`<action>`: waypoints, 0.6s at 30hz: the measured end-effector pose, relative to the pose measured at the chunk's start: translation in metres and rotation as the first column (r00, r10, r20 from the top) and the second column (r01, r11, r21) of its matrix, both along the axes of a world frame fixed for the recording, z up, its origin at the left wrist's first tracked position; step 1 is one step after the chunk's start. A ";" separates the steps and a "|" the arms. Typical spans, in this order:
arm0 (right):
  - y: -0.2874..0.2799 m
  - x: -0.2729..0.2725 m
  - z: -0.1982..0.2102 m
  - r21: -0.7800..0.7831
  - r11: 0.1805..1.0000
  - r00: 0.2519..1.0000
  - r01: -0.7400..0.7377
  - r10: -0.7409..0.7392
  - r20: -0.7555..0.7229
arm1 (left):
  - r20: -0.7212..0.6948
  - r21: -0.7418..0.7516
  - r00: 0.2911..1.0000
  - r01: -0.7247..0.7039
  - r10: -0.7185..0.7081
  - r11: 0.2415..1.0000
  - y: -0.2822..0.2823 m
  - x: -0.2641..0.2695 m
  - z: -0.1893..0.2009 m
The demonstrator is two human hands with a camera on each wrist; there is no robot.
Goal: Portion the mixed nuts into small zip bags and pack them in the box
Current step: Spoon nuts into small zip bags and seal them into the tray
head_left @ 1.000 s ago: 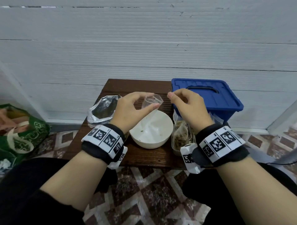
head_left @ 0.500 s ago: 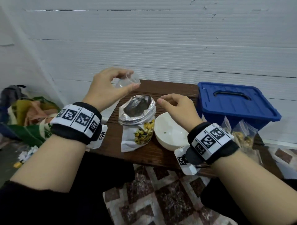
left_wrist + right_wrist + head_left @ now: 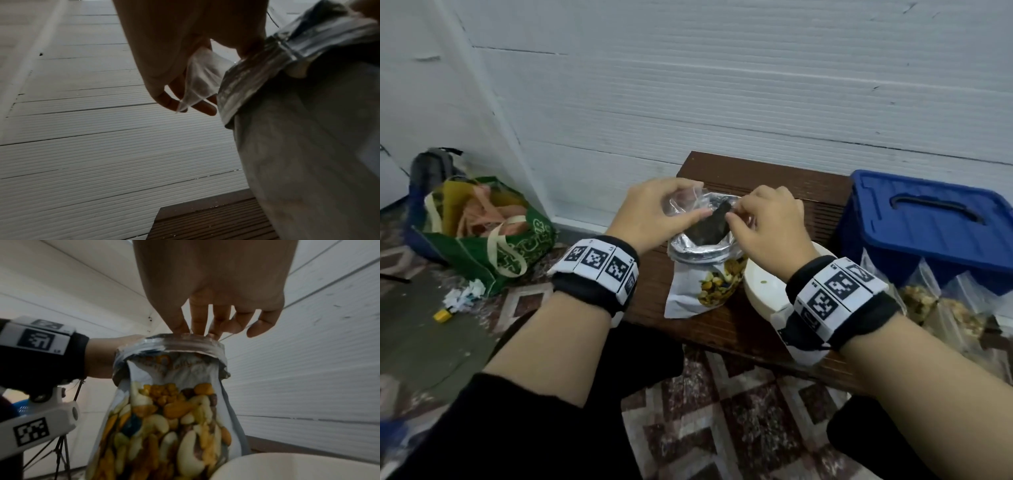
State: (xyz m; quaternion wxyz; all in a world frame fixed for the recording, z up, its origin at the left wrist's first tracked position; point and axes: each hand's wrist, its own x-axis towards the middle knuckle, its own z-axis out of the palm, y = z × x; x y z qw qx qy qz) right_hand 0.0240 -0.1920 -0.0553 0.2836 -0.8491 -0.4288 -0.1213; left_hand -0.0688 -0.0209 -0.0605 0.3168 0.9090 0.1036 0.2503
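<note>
Both forearms reach forward over the near edge of the dark brown slatted wooden table (image 3: 756, 178), wrists level, each in a black band with printed white marker tiles. The left hand (image 3: 650, 212) arches above the tall foil-lined nut pouch with the rolled-down silver rim (image 3: 705, 270), thumb and fingertips pinching a small clear plastic zip bag (image 3: 202, 81) that hangs limp, looks empty and touches the pouch's folded rim. The right hand (image 3: 767, 222) sits just beside it over the pouch mouth; in the right wrist view its thumb and first fingers (image 3: 197, 318) press together at the silver rim, probably pinching the edge of the clear bag, though the contact itself is hidden, while the outer fingers curl loosely apart.

The pouch stands upright near the middle of the table, its front printed with yellow, cream and brown nuts. A white round bowl (image 3: 760, 291) sits just right of it at the near edge, half covered by the right wrist. Toward the right end stands a blue plastic box with a closed handled lid (image 3: 928, 226), and clear bags filled with nuts (image 3: 941, 308) lie in front of it, partly cut off by the frame.
</note>
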 end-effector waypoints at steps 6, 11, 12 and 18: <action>-0.010 -0.003 0.001 0.010 0.999 0.985 -0.046 0.044 0.165 | 0.036 0.013 0.997 0.061 -0.061 0.998 -0.006 -0.002 0.000; -0.017 -0.012 0.003 -0.015 0.993 0.992 -0.119 0.119 -0.038 | 0.070 0.042 0.992 0.104 -0.107 0.994 -0.010 -0.005 -0.002; -0.016 -0.013 0.002 -0.013 0.993 0.989 -0.115 0.113 -0.095 | 0.077 0.042 0.991 0.105 -0.108 0.994 -0.011 -0.005 -0.002; -0.008 -0.012 0.000 0.170 0.984 0.962 0.060 -0.012 -0.271 | 0.099 0.047 0.991 0.088 -0.092 0.995 -0.015 -0.005 -0.004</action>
